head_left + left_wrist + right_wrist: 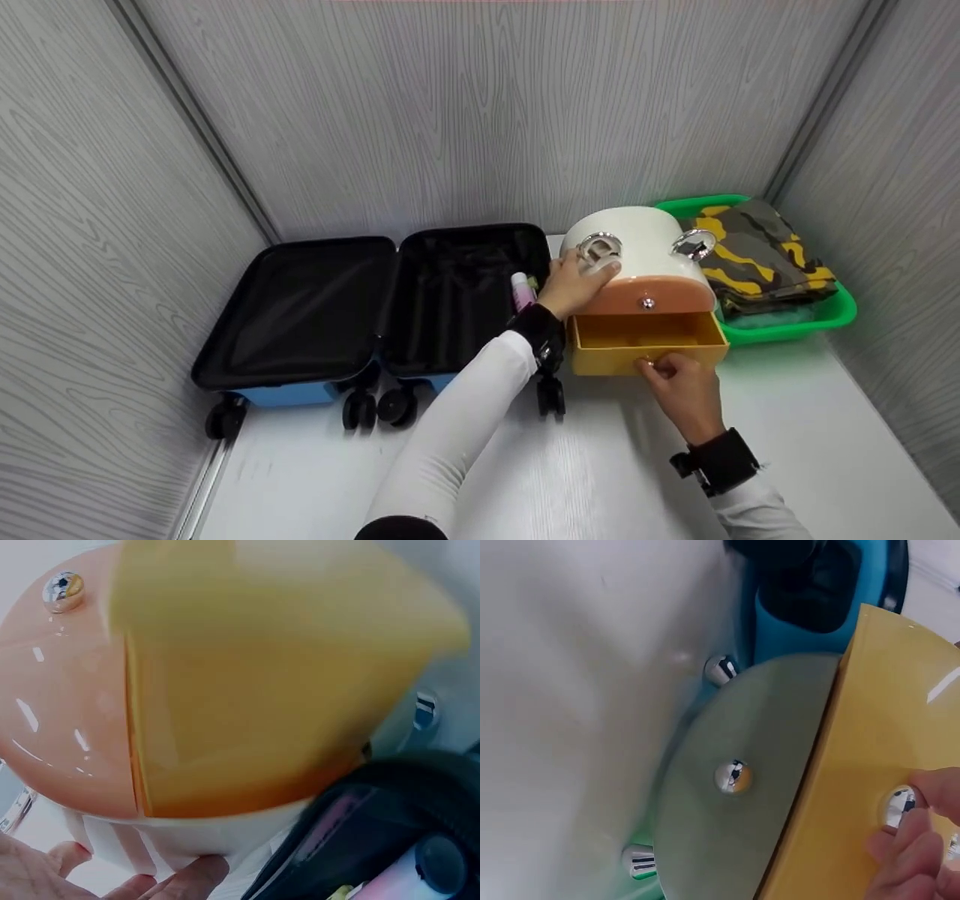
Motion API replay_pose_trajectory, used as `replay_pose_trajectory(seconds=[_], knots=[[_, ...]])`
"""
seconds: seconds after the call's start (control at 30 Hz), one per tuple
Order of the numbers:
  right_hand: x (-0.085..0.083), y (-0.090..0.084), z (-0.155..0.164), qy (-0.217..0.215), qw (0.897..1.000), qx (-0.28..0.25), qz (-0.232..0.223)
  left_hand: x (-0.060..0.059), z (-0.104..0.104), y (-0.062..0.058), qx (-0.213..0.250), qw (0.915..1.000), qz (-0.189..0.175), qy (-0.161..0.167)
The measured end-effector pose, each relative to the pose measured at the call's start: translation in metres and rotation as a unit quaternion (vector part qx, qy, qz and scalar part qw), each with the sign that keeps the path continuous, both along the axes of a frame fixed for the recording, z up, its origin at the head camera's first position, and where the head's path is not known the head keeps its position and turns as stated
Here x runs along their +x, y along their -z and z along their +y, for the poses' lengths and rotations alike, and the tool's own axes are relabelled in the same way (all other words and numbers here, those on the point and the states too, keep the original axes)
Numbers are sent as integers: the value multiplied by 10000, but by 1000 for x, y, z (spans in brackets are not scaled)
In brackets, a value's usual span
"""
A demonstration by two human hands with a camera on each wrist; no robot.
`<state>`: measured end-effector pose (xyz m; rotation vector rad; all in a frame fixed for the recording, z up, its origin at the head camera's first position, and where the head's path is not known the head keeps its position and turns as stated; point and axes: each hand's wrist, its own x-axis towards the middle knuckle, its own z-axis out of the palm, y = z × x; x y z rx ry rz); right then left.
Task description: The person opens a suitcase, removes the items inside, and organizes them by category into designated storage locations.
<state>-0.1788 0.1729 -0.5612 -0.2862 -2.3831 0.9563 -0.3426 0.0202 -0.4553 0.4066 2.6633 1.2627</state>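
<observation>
The yellow drawer [645, 341] of the small drawer chest [637, 259] stands pulled out toward the person, and the step in hand looks like working that drawer. The right hand [686, 386] pinches the drawer's small silver knob [900, 808] between fingertips at the drawer front. The left hand [574, 283] rests with relaxed fingers on the chest's white top, by a chrome ring handle [600, 246], steadying the body.

Any next move of the drawer calls for a straight pull or push along its track while the left hand keeps the chest from sliding. The drawer appears empty inside.

Nearer the person than the right hand the white surface [600, 465] lies bare. Just left of the left hand lies an open black-lined suitcase [375, 307] with a pink bottle [521, 291] inside, touching or nearly touching the chest. Right of the chest sits a green tray [825, 315] with folded camouflage cloth [757, 255]; grey walls close in behind.
</observation>
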Motion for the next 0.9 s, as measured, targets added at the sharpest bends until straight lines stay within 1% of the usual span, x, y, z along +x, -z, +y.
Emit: replay_pose_trajectory(seconds=[0.23, 0.27, 0.33, 0.4, 0.47, 0.5, 0.53, 0.57, 0.6, 0.63, 0.67, 0.7, 0.73, 0.77, 0.8, 0.83, 0.87, 0.9], knots=[[22, -1, -2, 26, 10000, -33, -4, 0, -2, -4, 0, 10000, 17, 34], [23, 0, -3, 24, 10000, -12, 17, 0, -2, -4, -30, 10000, 23, 70], [24, 1, -3, 30, 10000, 17, 55, -4, -6, -2, -131, 9994, 78, 296], [23, 2, -3, 48, 10000, 22, 58, -11, -14, 1, -206, 9970, 193, 716], [23, 2, -4, 54, 10000, -1, 12, -22, -26, 3, -58, 9911, 371, 1275], [23, 2, -5, 56, 10000, -37, -36, -28, -34, 5, 9, 9882, 475, 1458], [24, 2, -5, 60, 9999, -67, -78, -35, -41, 7, 103, 9857, 582, 1575], [24, 2, -6, 66, 9999, -91, -111, -41, -48, 9, 165, 9850, 685, 1577], [25, 2, -6, 75, 9998, -116, -138, -48, -54, 13, 162, 9858, 786, 1474], [26, 2, -7, 87, 9997, -137, -160, -55, -59, 19, 119, 9873, 890, 1309], [27, 3, -7, 88, 9997, -160, -167, -73, -64, 40, -44, 9884, 1058, 1087], [27, 3, -7, 97, 9997, -182, -166, -82, -68, 51, -290, 9899, 1099, 844], [27, 3, -7, 107, 9996, -185, -162, -93, -70, 63, -555, 9906, 1059, 661], [27, 3, -7, 117, 9997, -179, -145, -106, -71, 79, -873, 9896, 1040, 471], [27, 4, -7, 121, 9997, -162, -113, -120, -72, 97, -1160, 9868, 1079, 338], [27, 5, -7, 123, 9998, -139, -64, -128, -70, 110, -1481, 9832, 1046, 207], [27, 5, -7, 116, 9999, -108, -5, -143, -69, 127, -1736, 9795, 1015, 151], [26, 6, -7, 114, 9999, -72, 50, -145, -67, 129, -1955, 9768, 870, 107]])
